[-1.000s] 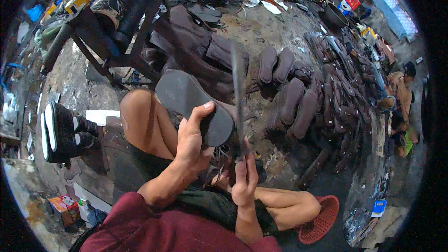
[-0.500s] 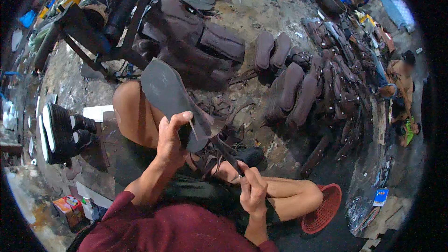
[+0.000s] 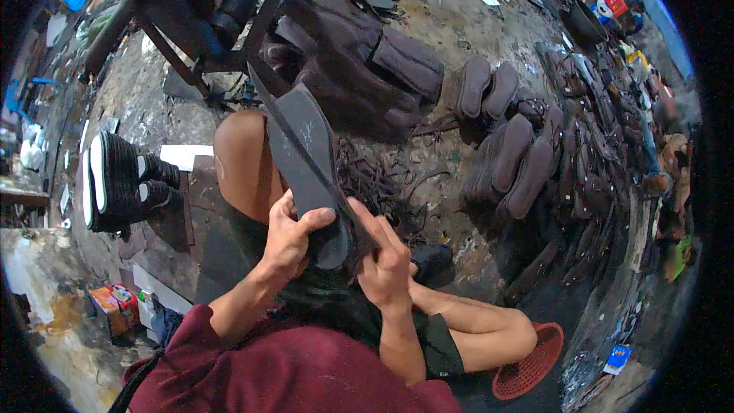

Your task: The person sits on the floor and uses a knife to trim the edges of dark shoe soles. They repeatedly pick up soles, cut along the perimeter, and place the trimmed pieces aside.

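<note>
My left hand (image 3: 294,233) grips the near end of a dark grey shoe sole (image 3: 310,149), holding it pointed away from me above my bare knee. My right hand (image 3: 386,260) is closed on the handle of a long thin knife (image 3: 264,95). The blade runs diagonally up and to the left along the sole's edge and past its tip. The two hands sit close together at the sole's heel end, in front of my maroon shirt.
Rows of brown soles (image 3: 505,153) lie on the ground to the right, and a heap of brown pieces (image 3: 359,53) sits ahead. Black-and-white shoes (image 3: 115,180) stand at the left, and a red basket (image 3: 531,363) is at the lower right. Another person (image 3: 673,160) sits at the right edge.
The sole has turned from lying flat and slanted to pointing away from me. My right hand rose from my lap to the sole, and the blade now lies along its edge.
</note>
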Motion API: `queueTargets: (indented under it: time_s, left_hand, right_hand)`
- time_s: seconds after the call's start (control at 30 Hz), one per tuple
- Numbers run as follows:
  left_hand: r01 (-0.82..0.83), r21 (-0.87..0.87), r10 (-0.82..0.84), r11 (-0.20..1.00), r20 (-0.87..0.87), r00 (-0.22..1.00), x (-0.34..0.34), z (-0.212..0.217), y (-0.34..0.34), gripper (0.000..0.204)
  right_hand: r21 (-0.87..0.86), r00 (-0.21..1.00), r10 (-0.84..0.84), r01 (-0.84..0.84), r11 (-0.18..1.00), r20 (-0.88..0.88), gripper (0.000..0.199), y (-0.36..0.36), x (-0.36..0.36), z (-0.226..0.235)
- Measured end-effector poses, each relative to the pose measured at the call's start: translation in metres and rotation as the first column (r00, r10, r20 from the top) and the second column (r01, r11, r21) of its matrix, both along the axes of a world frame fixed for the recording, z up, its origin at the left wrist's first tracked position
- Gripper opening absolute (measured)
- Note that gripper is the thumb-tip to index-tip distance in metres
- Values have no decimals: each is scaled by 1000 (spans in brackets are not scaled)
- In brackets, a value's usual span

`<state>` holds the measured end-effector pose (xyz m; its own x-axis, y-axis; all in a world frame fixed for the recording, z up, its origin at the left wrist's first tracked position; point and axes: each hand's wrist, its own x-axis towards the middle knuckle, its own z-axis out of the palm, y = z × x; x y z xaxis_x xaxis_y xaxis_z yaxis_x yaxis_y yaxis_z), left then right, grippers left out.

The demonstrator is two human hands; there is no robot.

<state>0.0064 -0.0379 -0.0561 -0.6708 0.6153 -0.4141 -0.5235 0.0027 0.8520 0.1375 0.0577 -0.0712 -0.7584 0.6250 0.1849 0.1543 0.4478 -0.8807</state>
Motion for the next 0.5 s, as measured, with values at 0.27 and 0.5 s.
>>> queueTargets:
  time_s: [0.27, 0.5]
  left_hand:
    - [1, 93, -15, 996, 150, 989, -6, 15, 2, 43]
    - [32, 56, -39, 998, 134, 990, 5, 8, 0, 50]
  right_hand:
    - [-196, 1000, -30, 31, 980, 7, 32, -16, 107, -46]
    - [-4, 990, -52, 53, 999, 132, 43, 20, 5, -28]
